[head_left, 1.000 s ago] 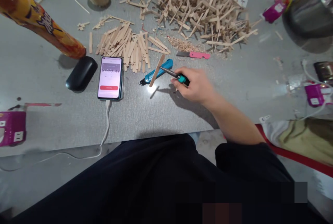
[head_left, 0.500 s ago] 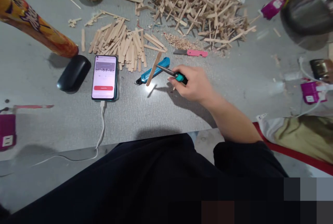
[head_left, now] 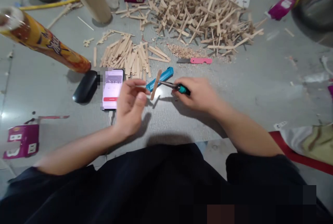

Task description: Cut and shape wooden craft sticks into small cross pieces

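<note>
My right hand is closed round needle-nose pliers with black and teal handles. Their jaws grip a flat wooden craft stick near its middle, holding it tilted above the table. My left hand is just left of the stick, its fingers apart and holding nothing; it covers part of the phone. Behind the stick lies a blue utility knife. Farther back is a pink-handled knife with its blade pointing left.
Loose craft sticks lie behind my left hand, and a large heap of crossed stick pieces spreads at the back. Wood crumbs lie between. A black case, an orange bottle and a purple socket block are at left.
My left hand has come into view from the left and reached close to the stick. My right hand still holds the pliers with the stick. The view has shifted slightly.
</note>
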`<action>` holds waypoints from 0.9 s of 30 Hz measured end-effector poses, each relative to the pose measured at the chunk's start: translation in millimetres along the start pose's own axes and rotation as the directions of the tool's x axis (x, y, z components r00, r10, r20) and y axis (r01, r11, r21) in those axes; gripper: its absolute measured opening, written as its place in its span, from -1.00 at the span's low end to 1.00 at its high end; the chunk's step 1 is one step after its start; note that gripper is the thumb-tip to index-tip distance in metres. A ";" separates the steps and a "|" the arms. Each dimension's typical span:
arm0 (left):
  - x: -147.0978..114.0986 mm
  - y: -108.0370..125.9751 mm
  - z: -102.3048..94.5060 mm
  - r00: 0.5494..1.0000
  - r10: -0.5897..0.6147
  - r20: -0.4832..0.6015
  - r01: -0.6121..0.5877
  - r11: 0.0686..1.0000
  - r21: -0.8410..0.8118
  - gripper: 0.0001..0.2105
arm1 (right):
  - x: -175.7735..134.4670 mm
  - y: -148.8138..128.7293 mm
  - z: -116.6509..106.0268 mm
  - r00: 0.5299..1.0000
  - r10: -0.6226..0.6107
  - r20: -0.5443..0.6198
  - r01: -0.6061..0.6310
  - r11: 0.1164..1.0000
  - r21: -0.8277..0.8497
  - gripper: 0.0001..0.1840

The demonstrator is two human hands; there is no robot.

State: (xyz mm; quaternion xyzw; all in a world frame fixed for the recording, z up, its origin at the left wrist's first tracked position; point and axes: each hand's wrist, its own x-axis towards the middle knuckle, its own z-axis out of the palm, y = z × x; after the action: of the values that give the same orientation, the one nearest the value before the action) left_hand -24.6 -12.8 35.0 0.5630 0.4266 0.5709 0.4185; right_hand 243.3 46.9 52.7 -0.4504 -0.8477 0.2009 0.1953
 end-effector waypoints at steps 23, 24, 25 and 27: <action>-11.0 -26.4 -6.5 0.958 -0.101 0.267 0.155 0.970 -0.188 -0.78 | -16.1 -14.2 -5.3 0.972 -0.063 0.227 0.051 0.997 0.058 -0.75; -10.6 -26.3 -6.1 0.954 -0.122 0.274 0.181 0.963 -0.202 -0.76 | -16.1 -14.4 -5.2 0.971 -0.063 0.229 0.050 0.997 0.063 -0.76; -10.5 -26.3 -5.8 0.949 -0.145 0.279 0.209 0.954 -0.215 -0.74 | -15.9 -14.4 -4.9 0.972 -0.067 0.227 0.053 0.996 0.066 -0.76; -10.3 -26.7 -5.2 0.943 -0.175 0.284 0.249 0.936 -0.249 -0.71 | -15.1 -14.3 -3.6 0.971 -0.078 0.226 0.062 0.995 0.076 -0.78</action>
State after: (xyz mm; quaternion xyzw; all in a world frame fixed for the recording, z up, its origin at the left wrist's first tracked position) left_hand -29.6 -15.2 6.5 0.5174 0.3419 0.4989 0.6054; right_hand 243.2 27.4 60.9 -0.3871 -0.8726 0.2731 0.1188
